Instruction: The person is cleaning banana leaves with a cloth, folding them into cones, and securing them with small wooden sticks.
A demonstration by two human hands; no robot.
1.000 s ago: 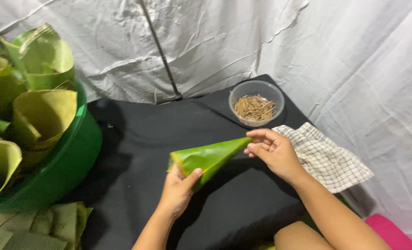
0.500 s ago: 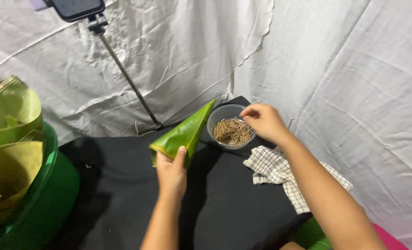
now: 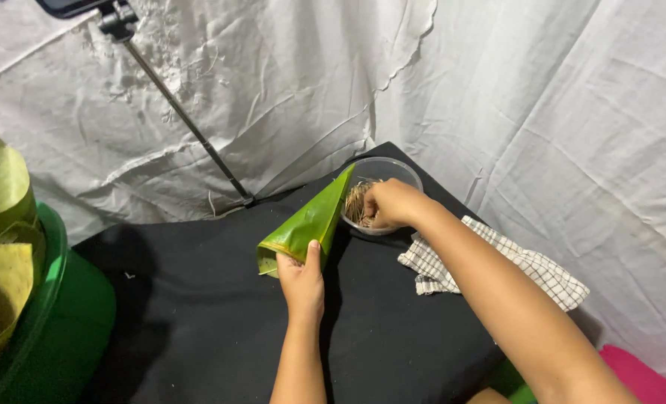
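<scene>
Head view, one moment, listed from largest to smallest; white sheet [image 3: 542, 112] hung behind and to the right of everything; black table [image 3: 198, 314], its far right corner carrying the bowl; green tub [image 3: 63, 329] at the table's left edge, rolled leaves [image 3: 0, 224] stacked inside it; checked cloth [image 3: 490, 265] crumpled at the right edge, just beside the bowl; tripod leg [image 3: 183, 112] slanting down to the far edge.

Cone [image 3: 307, 223]: a green leaf already rolled to a point, held above the table's middle, tip toward the bowl, open mouth toward the person; no pin shows in its seam, so by judgement the rolling is done and the fastening is left.

Left hand [image 3: 301, 280]: closed around the cone's wide end, thumb lying along the leaf.

Right hand [image 3: 391, 203]: fingers curled down into the clear bowl [image 3: 400, 170], touching the thin sticks [image 3: 357, 202]; whether one is pinched cannot be told.
</scene>
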